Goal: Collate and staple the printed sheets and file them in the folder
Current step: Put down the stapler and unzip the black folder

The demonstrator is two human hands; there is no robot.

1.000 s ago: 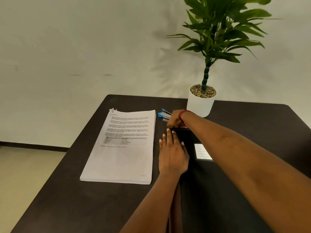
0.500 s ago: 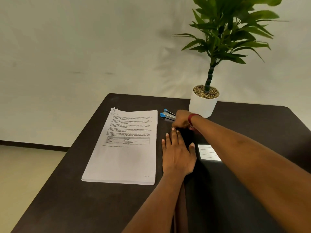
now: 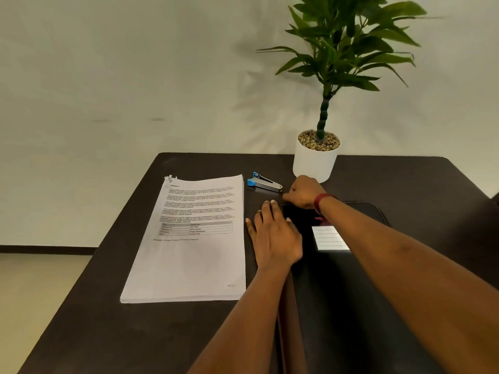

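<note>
A thick stack of printed sheets [image 3: 189,252] lies on the left of the dark table [image 3: 121,341], with loose staples at its far left corner. A blue and silver stapler [image 3: 264,182] rests just beyond the stack's far right corner. To the right lies a shut black folder [image 3: 351,306] with a white lined label [image 3: 330,238]. My left hand [image 3: 275,236] presses flat on the folder's left edge, fingers straight. My right hand [image 3: 305,191], with a red band at the wrist, is curled at the folder's far edge and pinches it there; what its fingertips hold is hidden.
A green plant in a white pot [image 3: 314,164] stands at the table's far edge, right behind my right hand. A pale wall runs behind the table. The floor shows beyond the table's left edge.
My right hand has slid to the right along the folder's far edge, away from the stapler and closer to the pot. My left hand has stayed flat on the folder.
</note>
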